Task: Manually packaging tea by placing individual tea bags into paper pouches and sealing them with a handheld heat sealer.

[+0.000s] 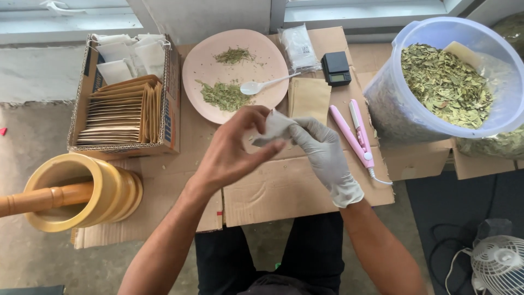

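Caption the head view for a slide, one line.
Bare left hand and gloved right hand hold a small white pouch over cardboard, near a pink plate of dried leaves.

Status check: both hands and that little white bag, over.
Left hand bare, right hand gloved, both pinching the small white bag. Bag held above the cardboard, near the pink plate. Nothing blocking.

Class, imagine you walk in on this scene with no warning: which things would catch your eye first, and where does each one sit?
At the centre, a bare left hand and a white-gloved right hand pinch a small white bag between them. Behind them a pink plate holds two little heaps of green herbs and a white spoon. At the far right stands a big clear tub full of dried leaves; at the near left lies a tipped yellow wooden mortar with its pestle.
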